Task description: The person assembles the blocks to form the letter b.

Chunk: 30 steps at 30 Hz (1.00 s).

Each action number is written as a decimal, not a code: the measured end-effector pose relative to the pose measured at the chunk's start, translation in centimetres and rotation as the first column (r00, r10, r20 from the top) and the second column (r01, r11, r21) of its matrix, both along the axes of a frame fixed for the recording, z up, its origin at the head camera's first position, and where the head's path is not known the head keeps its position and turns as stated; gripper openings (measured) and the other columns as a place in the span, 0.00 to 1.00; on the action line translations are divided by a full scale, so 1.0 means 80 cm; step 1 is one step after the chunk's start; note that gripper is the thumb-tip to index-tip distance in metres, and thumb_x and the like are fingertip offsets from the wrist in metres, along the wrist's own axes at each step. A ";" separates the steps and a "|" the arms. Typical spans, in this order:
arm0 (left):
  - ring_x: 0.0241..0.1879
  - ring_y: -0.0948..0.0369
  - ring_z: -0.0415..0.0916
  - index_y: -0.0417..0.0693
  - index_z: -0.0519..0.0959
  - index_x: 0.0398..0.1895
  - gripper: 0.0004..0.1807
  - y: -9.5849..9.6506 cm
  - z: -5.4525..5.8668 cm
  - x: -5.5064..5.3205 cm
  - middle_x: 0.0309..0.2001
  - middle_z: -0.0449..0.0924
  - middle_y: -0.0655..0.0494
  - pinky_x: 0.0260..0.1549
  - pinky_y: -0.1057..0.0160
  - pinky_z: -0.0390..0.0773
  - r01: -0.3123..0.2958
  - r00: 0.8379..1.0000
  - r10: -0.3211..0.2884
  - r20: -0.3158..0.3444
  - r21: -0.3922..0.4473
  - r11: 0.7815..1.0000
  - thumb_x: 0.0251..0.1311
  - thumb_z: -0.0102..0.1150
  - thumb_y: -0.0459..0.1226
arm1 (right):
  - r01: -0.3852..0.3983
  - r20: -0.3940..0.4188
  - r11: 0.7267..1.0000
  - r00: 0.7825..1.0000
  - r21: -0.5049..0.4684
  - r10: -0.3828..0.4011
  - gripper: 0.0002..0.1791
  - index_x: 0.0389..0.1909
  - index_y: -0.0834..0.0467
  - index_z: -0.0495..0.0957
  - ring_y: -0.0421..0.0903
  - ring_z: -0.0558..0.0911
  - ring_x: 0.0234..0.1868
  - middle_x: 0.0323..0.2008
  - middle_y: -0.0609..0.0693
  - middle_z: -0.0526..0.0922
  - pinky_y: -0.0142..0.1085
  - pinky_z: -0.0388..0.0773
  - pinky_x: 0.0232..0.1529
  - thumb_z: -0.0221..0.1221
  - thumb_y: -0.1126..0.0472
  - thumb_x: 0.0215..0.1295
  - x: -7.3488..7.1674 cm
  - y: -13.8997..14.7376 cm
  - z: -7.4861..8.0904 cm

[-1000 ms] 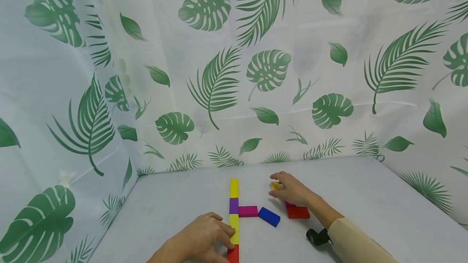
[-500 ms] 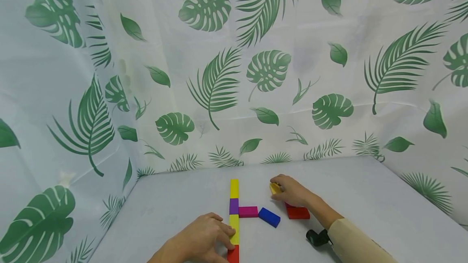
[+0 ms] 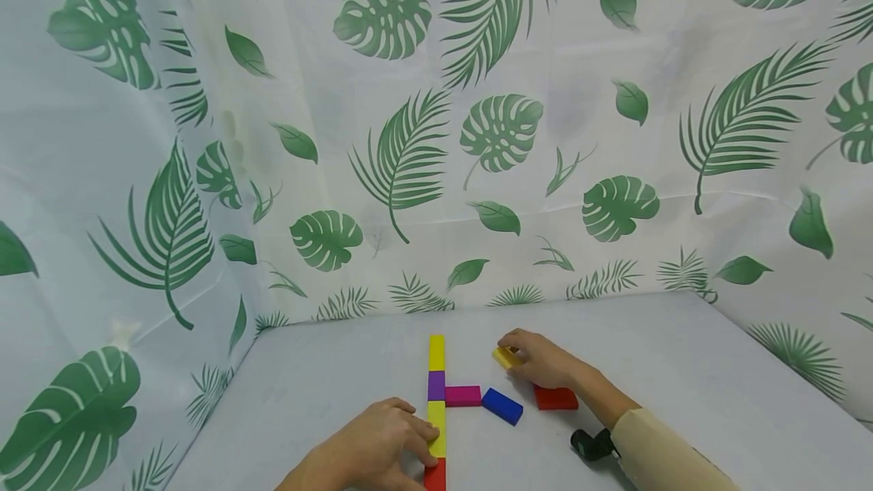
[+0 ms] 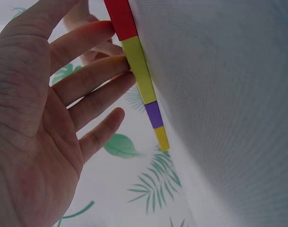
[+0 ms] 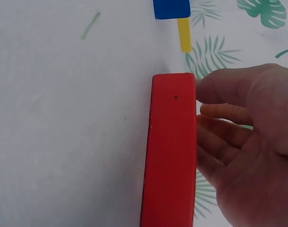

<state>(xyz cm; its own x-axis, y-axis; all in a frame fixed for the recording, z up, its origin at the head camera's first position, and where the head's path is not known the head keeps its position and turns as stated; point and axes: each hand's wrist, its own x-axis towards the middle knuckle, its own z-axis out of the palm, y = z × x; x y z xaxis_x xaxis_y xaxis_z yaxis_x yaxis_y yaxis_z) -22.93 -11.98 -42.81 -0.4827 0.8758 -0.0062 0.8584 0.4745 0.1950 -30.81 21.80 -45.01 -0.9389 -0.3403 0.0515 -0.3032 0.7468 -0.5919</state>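
My left hand point(image 3: 371, 442) has its fingertips against a row of blocks, on the near yellow block point(image 3: 440, 417) and the red block point(image 3: 436, 477). In the left wrist view those fingers point(image 4: 94, 85) extend fairly straight along the row's side. A purple block point(image 3: 436, 385) and another yellow block point(image 3: 436, 352) continue the row away from me. Farther right, my right hand point(image 3: 546, 361) pinches a yellow block point(image 3: 505, 358) between thumb and fingers. In the right wrist view a red block point(image 5: 172, 146) hides the held block.
A magenta block point(image 3: 463, 396) juts rightward from the row beside the purple one. A blue block point(image 3: 502, 406) lies at an angle at its end. Below the right wrist lies a red block point(image 3: 555, 398), with a small black object point(image 3: 592, 444) near the sleeve. Leaf-patterned curtains point(image 3: 423, 173) surround the table.
My right hand has closed its grip on the yellow block and shifted slightly left and toward me, turning the block. The left hand stays in place.
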 end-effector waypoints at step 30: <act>0.57 0.75 0.80 0.70 0.90 0.49 0.20 0.001 -0.002 -0.002 0.55 0.85 0.73 0.63 0.56 0.77 -0.010 1.000 0.010 0.022 0.007 1.000 0.61 0.67 0.63 | -0.174 -0.071 0.983 0.981 0.063 0.179 0.24 0.66 0.57 0.79 0.48 0.80 0.58 0.54 0.46 0.82 0.52 0.82 0.61 0.64 0.67 0.69 0.006 -0.004 0.014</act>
